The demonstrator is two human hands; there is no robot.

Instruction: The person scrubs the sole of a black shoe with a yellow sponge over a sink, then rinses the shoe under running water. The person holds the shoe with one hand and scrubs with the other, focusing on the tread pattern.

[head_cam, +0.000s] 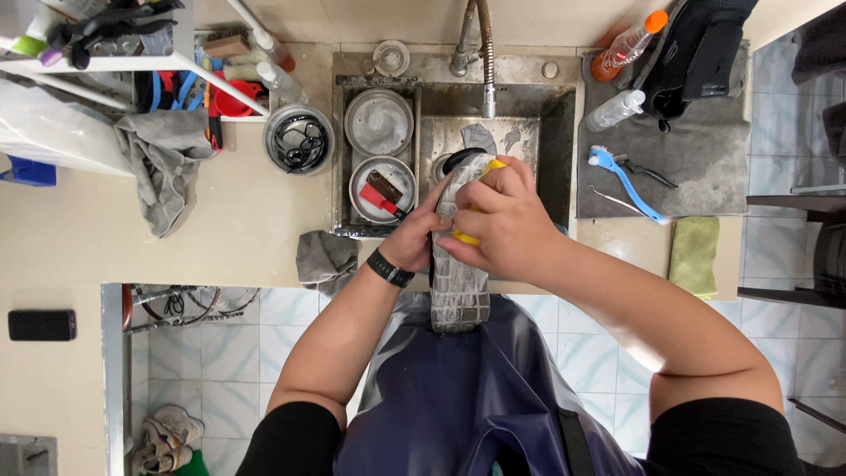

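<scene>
A shoe (pixel 458 286) is held sole up over the front edge of the steel sink (pixel 555 141); its grey patterned sole is wet and soapy. My left hand (pixel 412 238), with a black band on the wrist, grips the shoe's left side. My right hand (pixel 498 220) is closed on a yellow sponge (pixel 467 236) pressed against the upper part of the sole. The shoe's heel end points toward my dark blue apron (pixel 449 388).
Two round metal bowls (pixel 379 123) sit in the sink's left part, one with a red-handled tool (pixel 381 197). A blue brush (pixel 621 181), bottles (pixel 627 44) and a green cloth (pixel 693 256) lie to the right. Grey cloths (pixel 163 159) lie on the left counter, near a black phone (pixel 41 324).
</scene>
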